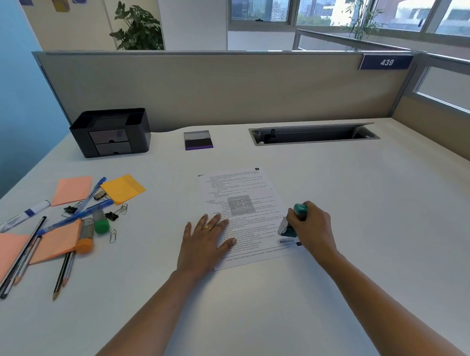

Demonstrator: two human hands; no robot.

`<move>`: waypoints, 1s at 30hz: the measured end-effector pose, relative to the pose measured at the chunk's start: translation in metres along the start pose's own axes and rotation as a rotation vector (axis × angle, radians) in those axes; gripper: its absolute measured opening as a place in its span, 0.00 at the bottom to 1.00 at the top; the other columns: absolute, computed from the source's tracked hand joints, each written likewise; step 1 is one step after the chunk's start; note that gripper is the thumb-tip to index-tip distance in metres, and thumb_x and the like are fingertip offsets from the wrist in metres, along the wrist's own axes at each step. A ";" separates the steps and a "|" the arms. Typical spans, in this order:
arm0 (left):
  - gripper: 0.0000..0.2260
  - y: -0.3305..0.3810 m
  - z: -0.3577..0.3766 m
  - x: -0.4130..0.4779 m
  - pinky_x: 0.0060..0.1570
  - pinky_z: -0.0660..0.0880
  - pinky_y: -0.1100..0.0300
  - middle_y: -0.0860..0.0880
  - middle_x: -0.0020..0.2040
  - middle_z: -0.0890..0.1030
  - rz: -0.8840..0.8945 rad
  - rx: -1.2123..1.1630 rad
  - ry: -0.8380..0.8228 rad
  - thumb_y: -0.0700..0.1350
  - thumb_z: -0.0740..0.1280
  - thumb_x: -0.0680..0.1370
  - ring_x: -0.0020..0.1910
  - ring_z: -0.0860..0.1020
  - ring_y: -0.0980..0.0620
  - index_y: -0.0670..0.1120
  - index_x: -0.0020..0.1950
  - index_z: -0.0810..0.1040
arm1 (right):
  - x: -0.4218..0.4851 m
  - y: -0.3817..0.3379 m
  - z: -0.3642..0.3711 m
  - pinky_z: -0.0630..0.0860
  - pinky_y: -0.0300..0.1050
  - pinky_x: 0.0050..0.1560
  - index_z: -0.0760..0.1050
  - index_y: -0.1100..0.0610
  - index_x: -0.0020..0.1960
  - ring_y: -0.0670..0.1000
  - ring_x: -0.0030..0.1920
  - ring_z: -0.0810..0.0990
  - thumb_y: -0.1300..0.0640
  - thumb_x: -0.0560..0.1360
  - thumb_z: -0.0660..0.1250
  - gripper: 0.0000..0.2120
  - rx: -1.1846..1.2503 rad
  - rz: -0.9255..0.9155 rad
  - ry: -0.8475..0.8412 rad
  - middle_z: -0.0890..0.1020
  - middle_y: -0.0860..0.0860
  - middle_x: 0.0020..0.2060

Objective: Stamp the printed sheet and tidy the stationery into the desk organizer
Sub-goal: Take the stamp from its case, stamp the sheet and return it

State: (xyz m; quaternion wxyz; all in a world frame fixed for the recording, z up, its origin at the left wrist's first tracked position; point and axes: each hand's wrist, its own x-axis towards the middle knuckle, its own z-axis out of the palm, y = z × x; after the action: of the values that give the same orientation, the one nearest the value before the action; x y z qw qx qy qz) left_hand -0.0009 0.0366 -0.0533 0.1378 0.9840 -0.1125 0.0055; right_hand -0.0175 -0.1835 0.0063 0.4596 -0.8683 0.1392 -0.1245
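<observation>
Now pinning the printed sheet (239,188) flat at mid-desk with the left hand (204,239), fingers straight and spread; gripping the teal stamp (296,219) in the right hand (315,225), fingers curled round it, tilting it over the sheet's lower right corner. Leaving pens (94,190), pencils (61,278), sticky notes (122,188) and binder clips (111,216) loose at left, outside the desk organizer (138,128) with both drawers (111,141) closed, near the open ink pad (198,141).

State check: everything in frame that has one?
stamp: tilted, gripped by right hand
printed sheet: flat, pressed down by left hand
ink pad: lid open
desk organizer: both drawers shut
stationery: scattered, unsorted
cable hatch: flap raised
</observation>
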 end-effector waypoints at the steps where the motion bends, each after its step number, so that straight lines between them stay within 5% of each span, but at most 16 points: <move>1: 0.55 0.000 0.000 0.000 0.73 0.43 0.48 0.58 0.76 0.53 0.000 -0.002 0.002 0.75 0.20 0.54 0.76 0.48 0.55 0.58 0.74 0.55 | 0.002 -0.003 -0.002 0.68 0.33 0.25 0.67 0.61 0.38 0.49 0.32 0.68 0.58 0.76 0.63 0.11 0.020 0.015 0.018 0.70 0.49 0.31; 10: 0.56 0.000 0.001 0.000 0.74 0.44 0.49 0.59 0.76 0.53 -0.009 -0.043 0.025 0.76 0.21 0.53 0.76 0.48 0.55 0.58 0.74 0.56 | 0.019 -0.019 0.001 0.63 0.37 0.30 0.63 0.59 0.34 0.46 0.30 0.64 0.57 0.75 0.63 0.14 0.071 0.022 0.042 0.68 0.50 0.32; 23: 0.53 -0.021 -0.016 0.033 0.71 0.53 0.62 0.58 0.75 0.57 -0.038 -0.377 0.081 0.82 0.37 0.56 0.75 0.53 0.57 0.54 0.71 0.63 | 0.081 -0.068 0.057 0.64 0.30 0.30 0.67 0.58 0.39 0.42 0.32 0.69 0.54 0.76 0.64 0.11 0.071 -0.076 -0.092 0.71 0.46 0.33; 30: 0.25 -0.066 -0.036 0.114 0.69 0.59 0.61 0.52 0.73 0.63 -0.131 -0.442 0.090 0.57 0.63 0.75 0.72 0.62 0.52 0.49 0.70 0.67 | 0.139 -0.091 0.107 0.67 0.29 0.33 0.70 0.59 0.45 0.46 0.38 0.74 0.51 0.76 0.64 0.10 0.126 -0.064 -0.105 0.75 0.50 0.39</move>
State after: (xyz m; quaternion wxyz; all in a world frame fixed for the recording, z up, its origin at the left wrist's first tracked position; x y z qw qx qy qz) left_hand 0.1253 0.0831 -0.0320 0.3551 0.9338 -0.0409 0.0155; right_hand 0.1606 -0.1021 0.0358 0.5160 -0.8469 0.0789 -0.1017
